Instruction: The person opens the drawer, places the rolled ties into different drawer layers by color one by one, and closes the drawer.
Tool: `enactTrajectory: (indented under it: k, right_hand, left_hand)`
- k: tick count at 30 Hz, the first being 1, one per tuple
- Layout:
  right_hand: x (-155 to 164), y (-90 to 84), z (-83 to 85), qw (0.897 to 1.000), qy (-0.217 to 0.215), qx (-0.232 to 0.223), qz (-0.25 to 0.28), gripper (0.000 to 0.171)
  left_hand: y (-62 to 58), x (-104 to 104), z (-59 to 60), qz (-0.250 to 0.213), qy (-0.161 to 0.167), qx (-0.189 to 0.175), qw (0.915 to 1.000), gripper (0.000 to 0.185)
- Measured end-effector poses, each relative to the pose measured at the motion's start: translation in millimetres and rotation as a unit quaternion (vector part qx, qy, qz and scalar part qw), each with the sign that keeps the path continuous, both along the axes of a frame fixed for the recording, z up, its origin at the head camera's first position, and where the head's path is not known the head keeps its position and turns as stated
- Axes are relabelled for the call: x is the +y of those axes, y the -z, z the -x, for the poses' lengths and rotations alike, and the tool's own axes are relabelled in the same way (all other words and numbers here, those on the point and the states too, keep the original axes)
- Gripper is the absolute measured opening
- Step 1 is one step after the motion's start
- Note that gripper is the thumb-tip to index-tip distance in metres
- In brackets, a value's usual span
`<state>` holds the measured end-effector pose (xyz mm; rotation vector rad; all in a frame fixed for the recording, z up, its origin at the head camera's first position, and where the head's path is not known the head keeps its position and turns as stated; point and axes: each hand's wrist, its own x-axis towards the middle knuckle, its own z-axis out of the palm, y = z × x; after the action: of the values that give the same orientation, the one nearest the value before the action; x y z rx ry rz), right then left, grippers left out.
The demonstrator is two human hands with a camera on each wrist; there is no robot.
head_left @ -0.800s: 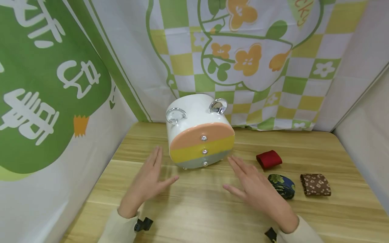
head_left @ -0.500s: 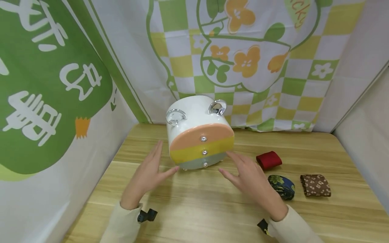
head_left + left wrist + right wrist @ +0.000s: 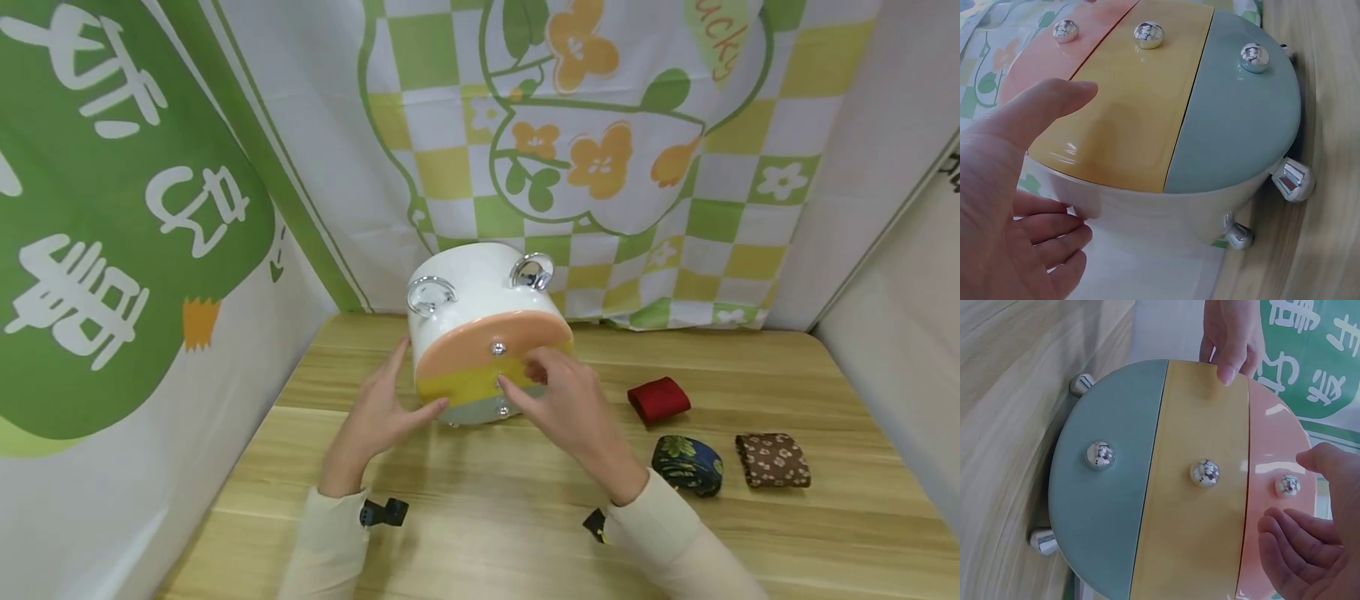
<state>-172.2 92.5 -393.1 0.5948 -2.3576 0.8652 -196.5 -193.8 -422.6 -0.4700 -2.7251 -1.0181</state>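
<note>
The round three-drawer box (image 3: 487, 342) stands at the table's (image 3: 480, 508) 12 o'clock edge. The left hand (image 3: 382, 412), fingers spread and relaxed, braces its 9 o'clock side, thumb on the yellow drawer (image 3: 1197, 481). The right hand (image 3: 566, 400), fingers loosely curled and holding nothing, hovers by the knobs; best to pinch one knob (image 3: 1205, 472) squarely and pull straight while the left keeps bracing.

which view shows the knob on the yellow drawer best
The right wrist view: the yellow drawer's knob sits centred, sharp and unblocked. The left wrist view shows it near the top edge. In the head view it is small, beside the right hand's fingertips.
</note>
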Motion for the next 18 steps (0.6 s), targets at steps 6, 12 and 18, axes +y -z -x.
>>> enactTrajectory:
  k: [6,12,18]
  right_hand:
    - [-13.9,0.8,11.2,1.0,0.015,0.022,0.014,0.031]
    - [-23.4,2.3,18.5,0.999,0.022,0.031,0.028,0.029]
    - [-29.4,3.0,23.5,0.999,0.037,0.021,0.032,0.029]
  left_hand:
    - [3.9,-0.5,2.5,-0.027,-0.008,0.004,0.9996,0.114]
    - [4.8,-0.4,4.9,-0.033,-0.01,0.019,0.9992,0.109]
    - [4.2,-2.0,5.4,-0.031,-0.012,0.026,0.9991,0.107]
